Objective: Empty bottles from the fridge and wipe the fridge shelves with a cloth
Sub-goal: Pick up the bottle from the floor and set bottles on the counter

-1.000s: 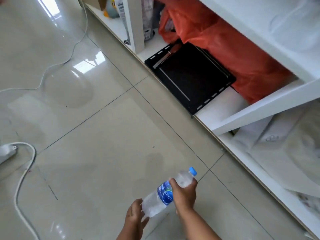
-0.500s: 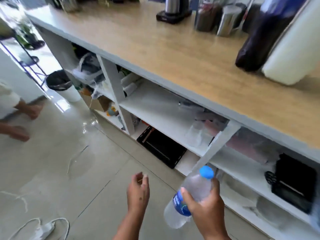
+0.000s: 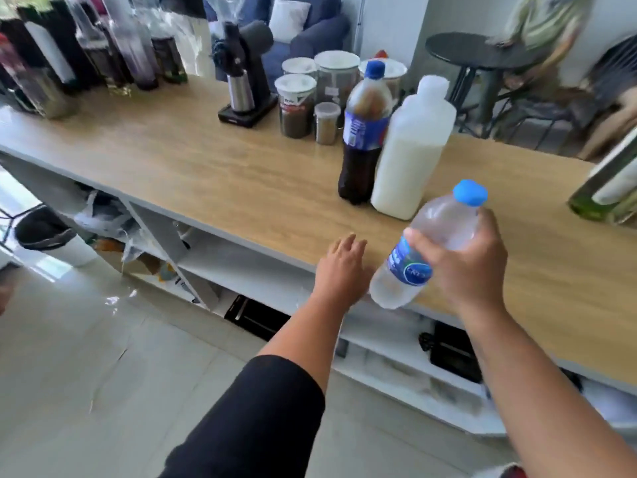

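My right hand (image 3: 462, 260) grips a clear water bottle (image 3: 427, 236) with a blue cap and blue label, held tilted above the front edge of a wooden counter (image 3: 206, 167). My left hand (image 3: 343, 267) hovers with fingers spread just left of the bottle's base, holding nothing. On the counter behind stand a dark cola bottle (image 3: 363, 132) and a white plastic jug (image 3: 410, 150), side by side. No fridge or cloth is in view.
Jars (image 3: 296, 105), a black grinder (image 3: 244, 74) and several dark bottles (image 3: 103, 46) stand further back on the counter. A green glass bottle (image 3: 606, 188) sits at the right edge. White shelves (image 3: 262, 270) below hold clutter; a bin (image 3: 48, 236) stands at left.
The view has lifted from the floor up to the countertop. My right hand has raised the water bottle over the counter's front edge, and my left hand has let go and spread open.
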### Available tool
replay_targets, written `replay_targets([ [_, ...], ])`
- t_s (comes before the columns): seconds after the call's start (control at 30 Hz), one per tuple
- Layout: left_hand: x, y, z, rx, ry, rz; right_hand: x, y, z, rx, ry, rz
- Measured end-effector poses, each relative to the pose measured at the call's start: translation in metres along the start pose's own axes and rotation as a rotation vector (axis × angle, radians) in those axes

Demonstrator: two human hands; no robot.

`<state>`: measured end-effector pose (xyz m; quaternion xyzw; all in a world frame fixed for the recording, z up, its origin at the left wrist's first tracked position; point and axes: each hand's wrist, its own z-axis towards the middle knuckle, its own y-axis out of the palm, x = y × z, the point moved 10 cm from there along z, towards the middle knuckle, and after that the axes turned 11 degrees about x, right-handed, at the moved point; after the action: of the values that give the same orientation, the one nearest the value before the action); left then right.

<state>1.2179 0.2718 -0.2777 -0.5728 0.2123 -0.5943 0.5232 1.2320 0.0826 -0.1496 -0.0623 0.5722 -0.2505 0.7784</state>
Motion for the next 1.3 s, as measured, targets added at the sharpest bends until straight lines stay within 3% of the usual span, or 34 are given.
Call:
replay_targets([
  [0.1,0.026,0.037,0.011,-0.128,-0.016,0.067,0.012,-0.003,0.055,0.022,0.003,-0.061],
  [0.37,0.025,0.069,0.046,-0.135,-0.024,0.287,0.037,0.026,0.150,0.087,0.030,-0.044],
  [0.63,0.016,0.076,0.046,-0.057,-0.045,0.272,0.038,0.055,0.176,0.062,-0.131,-0.010],
  [0.87,0.017,0.073,0.044,-0.105,-0.058,0.293,0.038,0.061,0.170,0.026,-0.217,-0.006],
  [1.03,0.022,0.057,0.029,-0.128,-0.057,0.198,0.058,0.045,0.149,0.049,-0.121,-0.006],
  [1.17,0.000,0.008,-0.017,0.029,-0.109,0.113,0.070,0.027,0.116,0.140,-0.066,-0.011],
  [1.3,-0.050,-0.047,-0.103,0.146,-0.229,0.127,0.092,0.026,0.109,0.123,0.143,0.053],
])
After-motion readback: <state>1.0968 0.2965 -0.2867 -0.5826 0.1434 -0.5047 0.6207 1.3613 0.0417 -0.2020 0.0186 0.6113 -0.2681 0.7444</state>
